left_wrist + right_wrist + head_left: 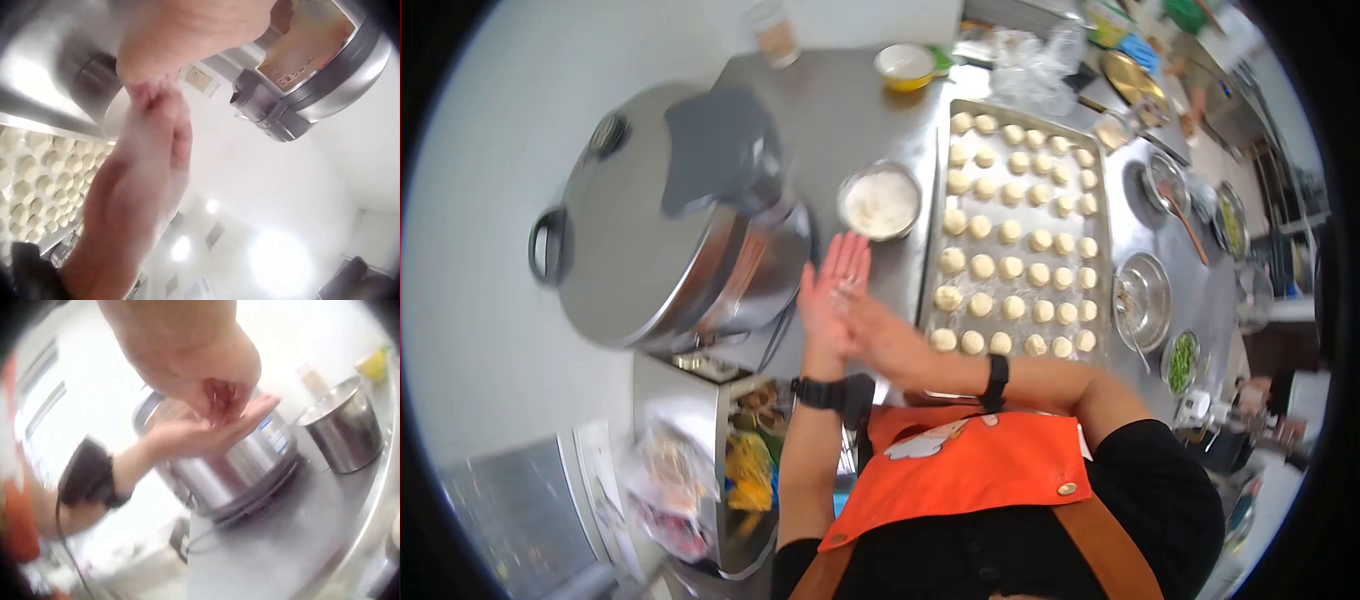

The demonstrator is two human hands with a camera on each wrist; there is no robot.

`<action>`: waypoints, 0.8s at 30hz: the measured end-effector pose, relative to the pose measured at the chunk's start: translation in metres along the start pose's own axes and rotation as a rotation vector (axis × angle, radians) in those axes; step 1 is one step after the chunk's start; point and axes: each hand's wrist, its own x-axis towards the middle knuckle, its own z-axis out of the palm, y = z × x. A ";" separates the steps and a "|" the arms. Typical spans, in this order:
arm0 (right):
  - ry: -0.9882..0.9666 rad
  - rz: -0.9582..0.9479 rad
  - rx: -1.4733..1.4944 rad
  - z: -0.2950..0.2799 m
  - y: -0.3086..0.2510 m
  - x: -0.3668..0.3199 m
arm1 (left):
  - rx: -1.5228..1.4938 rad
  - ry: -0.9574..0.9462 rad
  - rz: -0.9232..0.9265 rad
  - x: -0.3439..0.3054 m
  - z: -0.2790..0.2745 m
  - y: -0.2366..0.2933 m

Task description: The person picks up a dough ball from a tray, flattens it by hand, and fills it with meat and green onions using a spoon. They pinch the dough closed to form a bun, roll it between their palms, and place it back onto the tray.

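My left hand (830,290) lies palm up with its fingers straight and together, beside the big metal pot. Across its palm reaches my right hand (885,335), fingertips on the palm. From the right wrist view, the fingers of the right hand (219,375) bend down onto the flat left hand (206,436). Cannot tell whether anything sits between the fingers and the palm. Just beyond the left fingertips stands a metal container (880,202) of white powder. Right of the hands, a metal tray (928,290) carries rows of small pale dough balls (1011,267).
The large lidded pot (640,220) fills the left side, with a grey object (720,145) over it. A yellow bowl (905,66) stands at the back. Right of the tray are a metal bowl (1142,302) with a spoon and a bowl of chopped greens (1180,362).
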 end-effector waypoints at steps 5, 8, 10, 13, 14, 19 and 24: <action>0.263 0.346 0.307 0.008 0.033 0.046 | 0.610 0.243 0.201 -0.002 0.012 -0.053; 0.302 0.465 0.293 -0.025 0.015 0.060 | 0.725 0.204 0.121 -0.021 0.055 -0.084; 0.398 0.377 -0.024 -0.028 -0.033 0.058 | 0.647 0.162 0.047 -0.022 0.056 -0.061; 0.368 0.145 0.010 -0.011 -0.022 0.045 | 0.564 0.178 -0.001 -0.020 0.058 -0.050; 0.476 0.240 -0.348 0.009 -0.008 0.054 | 0.551 0.194 -0.012 -0.018 0.060 -0.054; -0.120 0.188 -0.198 -0.073 0.055 0.071 | 0.370 -0.013 -0.222 -0.039 0.042 -0.057; -0.308 -0.037 -0.508 -0.057 0.128 0.093 | 0.373 0.018 -0.182 -0.044 0.008 -0.013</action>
